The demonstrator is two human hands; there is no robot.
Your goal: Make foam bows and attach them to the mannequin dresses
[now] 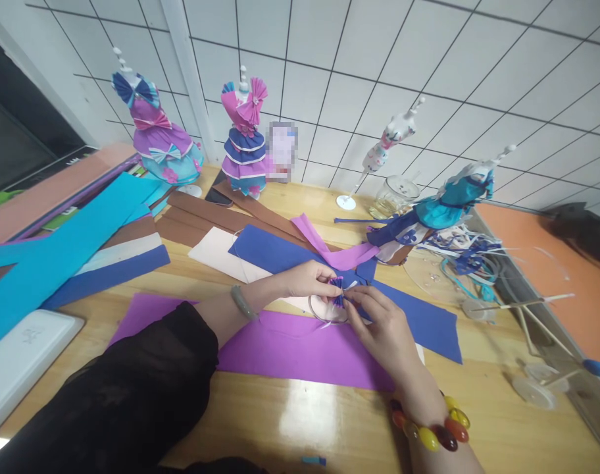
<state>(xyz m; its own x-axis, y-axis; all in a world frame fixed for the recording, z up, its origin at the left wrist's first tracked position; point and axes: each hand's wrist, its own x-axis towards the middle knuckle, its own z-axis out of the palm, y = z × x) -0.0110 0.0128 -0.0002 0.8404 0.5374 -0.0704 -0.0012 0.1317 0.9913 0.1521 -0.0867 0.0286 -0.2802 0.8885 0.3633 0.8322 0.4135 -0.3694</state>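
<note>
Between the thumb and fingers of my left hand (310,280) is a small pleated piece (337,283), dark blue with purple edges, folded like a fan. My right hand (381,322) is closed in a pinch at the right side of that piece. What exactly its fingertips grip is too small to tell. A thin pale strand (324,321) loops just below the fingers. Under both hands lie a purple sheet (304,349), a dark blue strip (280,253) and a pale pink strip (216,253), all flat on the wooden table (260,421).
Dressed miniature mannequins (166,141) stand along the tiled wall, with a barer one (391,138) near a glass jar (396,194). Turquoise strips (83,250) and a white box-like device (31,349) occupy the left. Ribbons (468,247) and sticks on round bases (534,388) are at the right.
</note>
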